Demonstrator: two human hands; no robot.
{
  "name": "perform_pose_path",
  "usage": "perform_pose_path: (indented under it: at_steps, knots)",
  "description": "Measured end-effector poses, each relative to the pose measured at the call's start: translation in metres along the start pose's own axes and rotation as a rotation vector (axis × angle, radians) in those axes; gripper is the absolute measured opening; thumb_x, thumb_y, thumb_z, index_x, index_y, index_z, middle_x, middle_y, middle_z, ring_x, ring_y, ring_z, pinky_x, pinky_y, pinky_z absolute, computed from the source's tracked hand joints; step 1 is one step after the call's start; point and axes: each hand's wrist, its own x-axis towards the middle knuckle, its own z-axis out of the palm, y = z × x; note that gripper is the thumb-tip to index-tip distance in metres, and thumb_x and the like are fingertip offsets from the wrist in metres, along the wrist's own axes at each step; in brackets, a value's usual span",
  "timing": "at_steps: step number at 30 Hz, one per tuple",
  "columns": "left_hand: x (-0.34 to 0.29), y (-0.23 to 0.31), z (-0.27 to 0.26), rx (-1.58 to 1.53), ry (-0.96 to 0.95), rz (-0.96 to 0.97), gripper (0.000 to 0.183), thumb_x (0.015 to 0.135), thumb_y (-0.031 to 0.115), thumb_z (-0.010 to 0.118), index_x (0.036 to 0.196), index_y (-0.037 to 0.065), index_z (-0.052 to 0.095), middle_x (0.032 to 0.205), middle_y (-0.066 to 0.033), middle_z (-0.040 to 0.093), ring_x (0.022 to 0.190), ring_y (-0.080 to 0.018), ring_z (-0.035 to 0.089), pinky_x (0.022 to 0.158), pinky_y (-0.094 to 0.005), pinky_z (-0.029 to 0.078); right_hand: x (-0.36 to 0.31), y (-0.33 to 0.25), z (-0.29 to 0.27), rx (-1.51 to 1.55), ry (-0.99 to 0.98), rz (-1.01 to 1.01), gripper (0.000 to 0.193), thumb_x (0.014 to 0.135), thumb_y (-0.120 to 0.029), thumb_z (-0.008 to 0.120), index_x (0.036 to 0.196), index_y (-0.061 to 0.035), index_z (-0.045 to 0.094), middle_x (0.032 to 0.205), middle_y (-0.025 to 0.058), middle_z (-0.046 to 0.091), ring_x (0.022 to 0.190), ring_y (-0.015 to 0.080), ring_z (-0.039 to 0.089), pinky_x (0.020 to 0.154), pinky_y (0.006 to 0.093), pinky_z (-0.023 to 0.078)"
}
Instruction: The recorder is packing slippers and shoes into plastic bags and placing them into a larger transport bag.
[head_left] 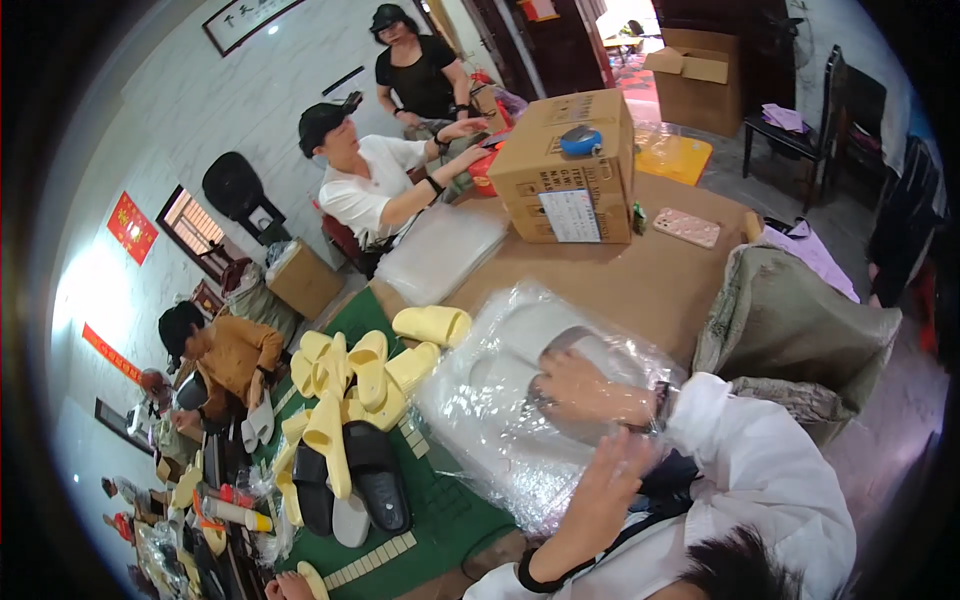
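Clear plastic packaging (490, 415) is lying mid-frame; left hand (605, 480) is hanging over its lower-right side, fingers extended. Right hand (580, 390) is resting on the plastic at centre, can't tell if gripping. Yellow slippers (325, 435) and black slippers (378, 485) are lying centre-left. Farther, carton (540, 185) is standing upper centre, white-shirted co-worker (362, 190) reaching beside it.

The person wears loose white sleeves (765, 455) and a black wristband (538, 578) below the left hand (608, 480).
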Motion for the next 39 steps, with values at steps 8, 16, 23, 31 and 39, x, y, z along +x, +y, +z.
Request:
perform_pose_path:
  at_steps: [8,16,23,31,39]
  knots:
    - [-0.008,-0.008,-0.018,-0.131,0.272,-0.4,0.035,0.091,0.002,0.042,0.124,0.002,0.052,0.114,-0.021,0.057,0.101,-0.0377,0.056,0.089,-0.0379,0.044,-0.082,-0.006,-0.003,0.36,-0.14,-0.152,0.045,0.08,-0.026,0.065,0.121,-0.0094,0.056,0.133,0.0239,0.041,0.125,0.039,0.039,0.1,0.0469,0.035]
    - [-0.006,-0.007,-0.019,-0.506,0.423,-0.709,0.034,0.093,0.013,0.045,0.125,0.003,0.052,0.098,-0.0155,0.063,0.083,-0.0278,0.062,0.075,-0.0364,0.049,-0.118,-0.05,-0.08,0.208,0.557,0.053,0.089,0.067,-0.048,0.075,0.137,-0.0074,0.037,0.143,0.0203,0.03,0.129,0.0382,0.032,0.102,0.0548,0.027]
    - [-0.008,0.0,-0.001,-0.069,0.313,-0.283,0.035,0.098,0.017,0.038,0.12,-0.006,0.052,0.105,-0.0244,0.061,0.096,-0.0364,0.06,0.084,-0.041,0.046,-0.112,-0.047,-0.019,0.23,0.225,0.415,0.089,0.075,-0.042,0.068,0.144,-0.0111,0.022,0.144,0.0193,0.03,0.131,0.0408,0.03,0.103,0.0527,0.027]
    - [-0.007,0.015,-0.004,0.051,-0.012,0.032,0.032,0.093,0.01,0.048,0.122,-0.002,0.053,0.124,-0.0293,0.049,0.121,-0.0451,0.043,0.099,-0.0438,0.036,-0.127,-0.006,-0.039,0.555,0.623,0.362,0.028,0.086,-0.017,0.059,0.111,-0.0061,0.062,0.11,0.0098,0.063,0.102,0.0238,0.059,0.087,0.0345,0.045]
    - [0.072,0.028,0.032,0.128,-0.33,0.517,0.038,0.09,0.012,0.05,0.128,0.006,0.049,0.123,-0.0185,0.051,0.104,-0.029,0.055,0.086,-0.0369,0.046,-0.212,0.051,-0.155,1.459,1.024,0.467,0.029,0.095,-0.023,0.049,0.113,-0.0027,0.056,0.106,0.0171,0.064,0.097,0.0238,0.063,0.082,0.0336,0.051]
